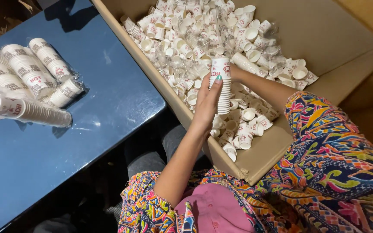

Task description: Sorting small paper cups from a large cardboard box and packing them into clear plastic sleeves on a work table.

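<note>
— What is being held nearest the body?
— A stack of nested paper cups (222,84) is held upright over the cardboard box (255,162). It is grasped from the near side by the left hand (207,101), whose fingers are laid along it. The right hand (235,72) is mostly hidden behind the stack; it appears to be closed on the upper cups, though that grip cannot be made out fully.

— Which step is judged to be in hand?
— Loose cups are being gathered into one column. For the next move, another of the loose cups (203,39) lying in the box would have to be picked out and seated squarely.

— And farther off?
— Wrapped bundles of stacked cups (26,82) are laid on the blue table (109,99), well apart from the box.
</note>
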